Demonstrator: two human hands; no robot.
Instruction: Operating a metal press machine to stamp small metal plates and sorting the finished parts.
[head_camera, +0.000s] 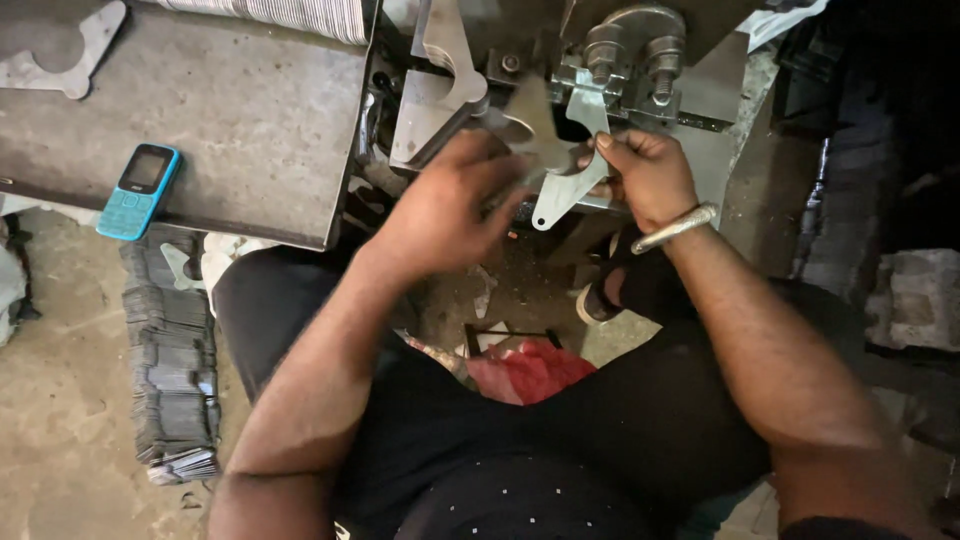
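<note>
Both hands at the grey metal press machine (620, 60).
Right hand (650, 175) grips a flat, curved steel plate (562, 190); left hand (445, 205), blurred, closes on a darker metal plate (530, 125).

phone (139, 190): turquoise blue, dark screen | counter (220, 120): dull grey steel | metal plate (560, 195): pale silver-grey | bangle (675, 228): silver | cloth (528, 370): red | shirt (520, 460): black, tiny white dots | floor (60, 400): dusty beige

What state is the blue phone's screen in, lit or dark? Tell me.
Dark. The blue phone lies face up on the metal table, and its screen shows only black with no glow.
</note>
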